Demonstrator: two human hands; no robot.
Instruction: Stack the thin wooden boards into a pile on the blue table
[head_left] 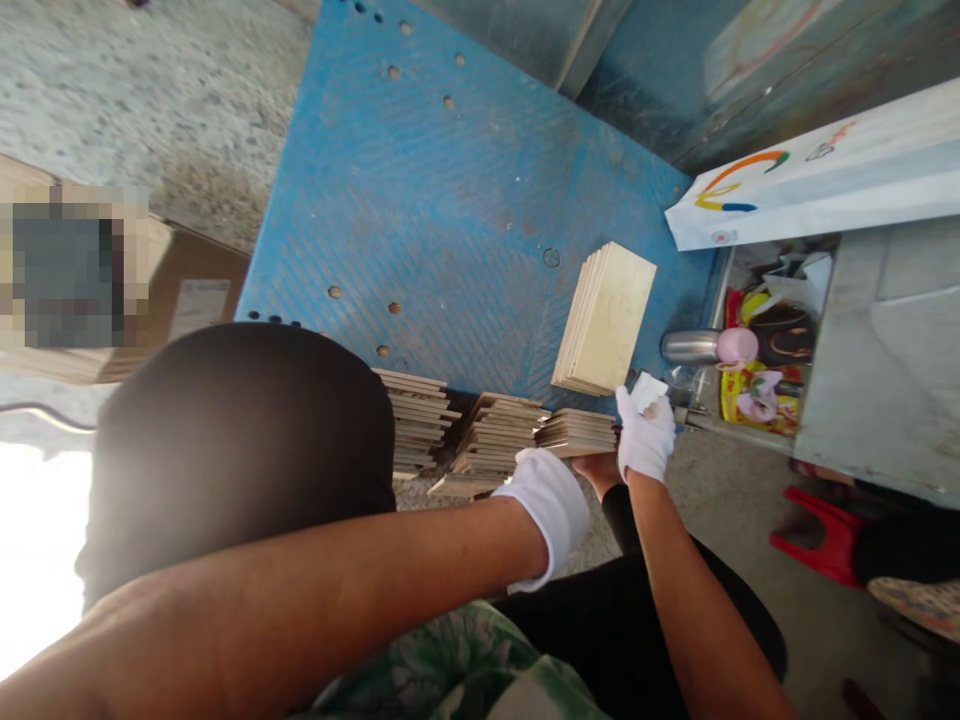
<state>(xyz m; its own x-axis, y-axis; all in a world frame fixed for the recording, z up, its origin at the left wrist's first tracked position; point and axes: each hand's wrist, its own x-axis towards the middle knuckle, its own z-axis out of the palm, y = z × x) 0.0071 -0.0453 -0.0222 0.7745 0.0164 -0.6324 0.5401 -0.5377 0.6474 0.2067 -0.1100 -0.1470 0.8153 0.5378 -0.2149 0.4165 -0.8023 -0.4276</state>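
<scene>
My left hand [553, 505] wears a white glove and reaches down to the stacked thin wooden boards [501, 435] below the blue panel's near edge. Its fingers are mostly hidden, so their grip does not show. In my right hand [649, 440], also gloved in white, is a small flat white piece [649, 390], like folded paper or sandpaper, held between thumb and fingers. Just beyond that hand, a neat stack of pale thin boards [611, 315] lies on the blue panel [450, 220]. Another small stack of boards [577, 432] sits between my hands, lower than the panel.
A white printed bag [817, 165] lies to the right, above an open drawer holding a steel flask [694, 347] and colourful packets. A red stool [821, 535] stands at lower right. Cardboard [202, 275] lies on the floor at left. My dark-clad knee [247, 440] juts beside the panel.
</scene>
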